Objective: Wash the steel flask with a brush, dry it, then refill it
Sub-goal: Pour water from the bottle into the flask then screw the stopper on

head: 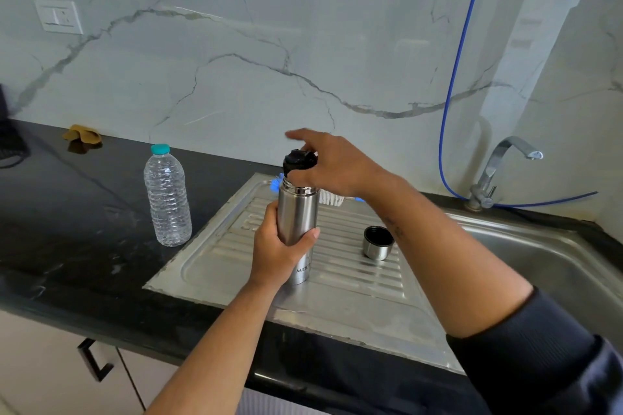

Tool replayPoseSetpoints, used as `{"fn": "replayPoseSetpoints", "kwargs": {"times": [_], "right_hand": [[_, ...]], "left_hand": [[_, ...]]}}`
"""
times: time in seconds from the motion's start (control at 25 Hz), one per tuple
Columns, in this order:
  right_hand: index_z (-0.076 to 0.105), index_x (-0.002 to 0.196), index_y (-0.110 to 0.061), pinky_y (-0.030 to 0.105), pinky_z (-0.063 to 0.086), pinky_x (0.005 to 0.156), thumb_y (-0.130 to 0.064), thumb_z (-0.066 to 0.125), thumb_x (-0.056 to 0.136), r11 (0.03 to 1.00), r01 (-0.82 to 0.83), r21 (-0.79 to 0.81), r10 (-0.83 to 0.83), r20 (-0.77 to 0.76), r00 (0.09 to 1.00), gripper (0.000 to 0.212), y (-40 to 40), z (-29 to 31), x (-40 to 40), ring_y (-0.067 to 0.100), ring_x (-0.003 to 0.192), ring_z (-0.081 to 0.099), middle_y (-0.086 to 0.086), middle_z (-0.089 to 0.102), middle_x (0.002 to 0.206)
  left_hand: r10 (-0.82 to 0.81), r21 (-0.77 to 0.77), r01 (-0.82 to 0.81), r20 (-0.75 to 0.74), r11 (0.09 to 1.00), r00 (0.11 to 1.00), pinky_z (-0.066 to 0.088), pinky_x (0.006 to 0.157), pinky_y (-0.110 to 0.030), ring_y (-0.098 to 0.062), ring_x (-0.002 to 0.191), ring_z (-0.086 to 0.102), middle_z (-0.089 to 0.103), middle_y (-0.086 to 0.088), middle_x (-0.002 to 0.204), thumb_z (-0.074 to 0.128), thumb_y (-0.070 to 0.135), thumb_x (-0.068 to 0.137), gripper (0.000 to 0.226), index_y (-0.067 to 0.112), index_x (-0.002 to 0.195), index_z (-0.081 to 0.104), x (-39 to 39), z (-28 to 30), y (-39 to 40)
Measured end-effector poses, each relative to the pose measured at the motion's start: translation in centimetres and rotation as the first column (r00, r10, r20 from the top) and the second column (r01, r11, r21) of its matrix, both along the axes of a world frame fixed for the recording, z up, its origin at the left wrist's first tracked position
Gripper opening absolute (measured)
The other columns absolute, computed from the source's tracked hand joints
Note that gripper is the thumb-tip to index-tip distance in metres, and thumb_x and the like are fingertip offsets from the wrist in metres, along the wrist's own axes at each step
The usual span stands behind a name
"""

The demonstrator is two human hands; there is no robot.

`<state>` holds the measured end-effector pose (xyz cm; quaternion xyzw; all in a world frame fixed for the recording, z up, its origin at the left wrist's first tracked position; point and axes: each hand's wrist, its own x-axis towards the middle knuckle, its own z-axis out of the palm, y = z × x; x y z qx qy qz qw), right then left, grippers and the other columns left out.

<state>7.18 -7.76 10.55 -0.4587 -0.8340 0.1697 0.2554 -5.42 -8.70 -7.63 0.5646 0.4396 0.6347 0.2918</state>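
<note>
At the far left edge a dark object [10, 131] is cut off by the frame, so you cannot tell what it is. Behind it on the marble wall [236, 44] sits a white switch plate [59, 16], and a crumpled tan cloth [82, 134] lies at the back of the black counter [67, 212]. Nearer you, a clear plastic bottle [167, 195] with a teal cap stands upright on the counter, just beside the steel drainboard [337, 300]. Below the counter edge, a cabinet handle [94, 360] shows on a pale door.

Your left hand [279, 246] is wrapped round the middle of the steel flask [298, 212], which stands upright on the drainboard; the fingers hide most of the printed lettering. Your right hand [332, 163] reaches over from the right and grips the flask's black stopper [298, 160] at the top; whether the stopper is seated or lifted you cannot tell. Behind the flask a brush [332, 197] with white and blue bristles lies at the back of the drainboard, mostly hidden by the flask and your wrist.

To the right, the flask's steel cup lid [377, 242] stands mouth-up on the ribs, apart from the flask. Further right is the sink basin [539, 263], partly covered by your dark sleeve [539, 364], with a chrome tap [499, 172] at its rear and a blue hose [462, 54] running up the wall.
</note>
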Motion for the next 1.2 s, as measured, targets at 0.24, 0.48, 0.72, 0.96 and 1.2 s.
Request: {"fn": "replayPoseSetpoints", "kwargs": {"times": [0.24, 0.48, 0.72, 0.96, 1.2], "right_hand": [[0.067, 0.113, -0.022, 0.019, 0.051, 0.06, -0.034, 0.077, 0.084, 0.998, -0.027, -0.063, 0.038, 0.187, 0.982, 0.034, 0.5, 2.6, -0.1, 0.007, 0.072, 0.066, -0.001, 0.069, 0.104], [0.064, 0.109, -0.016, 0.025, 0.041, 0.059, -0.044, 0.077, 0.085, 0.99, -0.014, 0.143, -0.062, 0.509, 0.859, 0.039, 0.6, 3.4, -2.4, 0.017, 0.083, 0.061, 0.001, 0.065, 0.102], [0.068, 0.102, -0.016, 0.024, 0.047, 0.063, -0.046, 0.073, 0.09, 0.998, -0.058, 0.002, 0.044, 0.629, 0.776, 0.033, 0.3, 5.5, -2.2, 0.013, 0.075, 0.073, 0.0, 0.072, 0.096], [0.064, 0.091, -0.013, 0.026, 0.051, 0.06, -0.052, 0.061, 0.096, 0.998, 0.041, 0.054, -0.067, 0.661, 0.747, 0.04, 0.4, 4.2, -3.1, 0.019, 0.06, 0.071, 0.005, 0.069, 0.08], [0.07, 0.118, -0.024, 0.028, 0.052, 0.078, -0.017, 0.075, 0.087, 0.989, -0.122, -0.089, 0.149, 0.712, 0.686, 0.033, 0.3, 5.9, -3.6, 0.018, 0.097, 0.065, -0.003, 0.067, 0.113]], "left_hand": [[-0.014, 0.001, 0.014, -0.001, 1.0, 1.0, 0.057, 0.07, -0.018, -0.008, 0.089, 0.07, 0.069, 0.005, 0.103, 0.088, 0.018, 0.08, 0.058, 0.024, 0.127, 0.055, 0.0, 0.1, -0.1], [-0.029, -0.024, 0.029, -0.006, 0.999, 1.0, 0.057, 0.066, -0.017, -0.006, 0.086, 0.069, 0.068, 0.003, 0.099, 0.086, 0.016, 0.081, 0.054, 0.027, 0.123, 0.054, 0.2, 0.2, -0.1], [-0.084, -0.026, 0.084, 0.005, 0.996, 0.996, 0.059, 0.069, -0.021, -0.008, 0.087, 0.07, 0.068, 0.005, 0.101, 0.082, 0.031, 0.075, 0.053, 0.043, 0.117, 0.051, 0.1, 0.5, -0.3], [-0.074, -0.025, 0.074, 0.003, 0.997, 0.997, 0.058, 0.069, -0.021, -0.009, 0.088, 0.07, 0.068, 0.004, 0.102, 0.081, 0.031, 0.074, 0.056, 0.038, 0.122, 0.053, 0.2, 0.3, -0.2], [-0.074, -0.029, 0.074, -0.001, 0.997, 0.997, 0.058, 0.069, -0.018, -0.006, 0.089, 0.069, 0.067, 0.004, 0.103, 0.082, 0.028, 0.078, 0.052, 0.045, 0.116, 0.051, 0.2, 0.4, -0.3]]}}
